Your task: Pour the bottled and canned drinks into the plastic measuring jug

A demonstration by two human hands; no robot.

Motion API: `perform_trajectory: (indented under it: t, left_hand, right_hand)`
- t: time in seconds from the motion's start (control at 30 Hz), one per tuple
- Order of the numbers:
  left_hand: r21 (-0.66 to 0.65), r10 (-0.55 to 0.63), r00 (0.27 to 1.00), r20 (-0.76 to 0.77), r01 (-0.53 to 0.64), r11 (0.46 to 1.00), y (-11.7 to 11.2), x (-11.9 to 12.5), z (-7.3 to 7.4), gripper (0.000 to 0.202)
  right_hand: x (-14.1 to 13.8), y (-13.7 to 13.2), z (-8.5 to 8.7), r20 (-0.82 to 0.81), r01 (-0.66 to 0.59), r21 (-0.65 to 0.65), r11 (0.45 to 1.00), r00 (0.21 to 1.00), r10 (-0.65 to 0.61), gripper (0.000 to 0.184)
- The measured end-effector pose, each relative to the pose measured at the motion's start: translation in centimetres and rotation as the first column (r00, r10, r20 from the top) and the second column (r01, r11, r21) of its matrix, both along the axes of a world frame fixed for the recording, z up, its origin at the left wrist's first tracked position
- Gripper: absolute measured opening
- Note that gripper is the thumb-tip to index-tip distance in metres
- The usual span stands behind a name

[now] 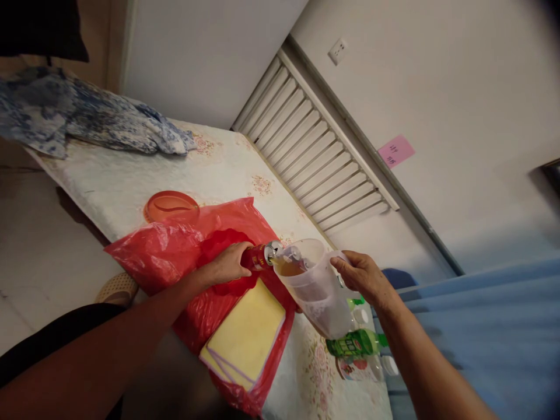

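My left hand [227, 265] is wrapped round a red drink can [260, 255], tipped on its side with its silver top at the rim of a clear plastic jug [315, 290]. Amber liquid lies inside the jug near the can's mouth. My right hand [361, 274] grips the jug by its handle side and holds it tilted above the table. Below both hands lies a red plastic bag [175, 251] with a folded yellow cloth [247, 332] on it.
A white flowered tabletop [131, 181] carries an orange lid [170, 205] and a blue patterned cloth [87, 119] at the far end. Green and clear plastic bottles [356, 344] lie under the jug. A white radiator [315, 154] lines the wall; blue fabric [490, 326] lies at right.
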State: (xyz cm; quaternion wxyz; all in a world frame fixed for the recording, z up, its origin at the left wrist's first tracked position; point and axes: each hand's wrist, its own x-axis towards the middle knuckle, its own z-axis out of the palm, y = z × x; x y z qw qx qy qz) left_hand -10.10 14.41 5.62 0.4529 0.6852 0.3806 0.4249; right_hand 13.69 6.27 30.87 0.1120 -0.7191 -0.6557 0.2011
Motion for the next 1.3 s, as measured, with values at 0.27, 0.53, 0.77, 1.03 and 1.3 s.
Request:
perform_trajectory:
  t: [0.27,0.53,0.77,1.03,1.3]
  left_hand:
    - [-0.011,0.013,1.0,0.013,-0.013,1.0,0.0,-0.1,0.1,0.052]
    - [-0.058,-0.014,1.0,0.02,0.015,0.998,-0.1,-0.3,0.7,0.052]
    - [-0.098,0.004,0.999,0.049,0.001,0.995,-0.2,-0.9,1.6,0.055]
    - [-0.024,0.213,0.971,0.105,-0.212,0.977,-0.2,-2.4,3.3,0.064]
    - [-0.011,0.502,0.846,0.18,-0.508,0.861,0.5,-4.3,3.5,0.062]
  right_hand:
    - [0.0,0.0,-0.5,-0.055,0.012,0.017,1.0,0.998,-0.011,0.052]
    - [0.5,-1.2,-2.4,-0.25,0.093,0.077,0.993,0.966,-0.071,0.055]
    - [0.8,-2.4,-4.0,-0.561,0.173,0.132,0.976,0.825,-0.07,0.052]
    - [-2.4,-2.3,-4.6,-0.788,0.284,0.26,0.923,0.615,0.033,0.058]
    - [-7.3,1.1,-8.9,-0.838,0.408,0.378,0.831,0.533,0.12,0.053]
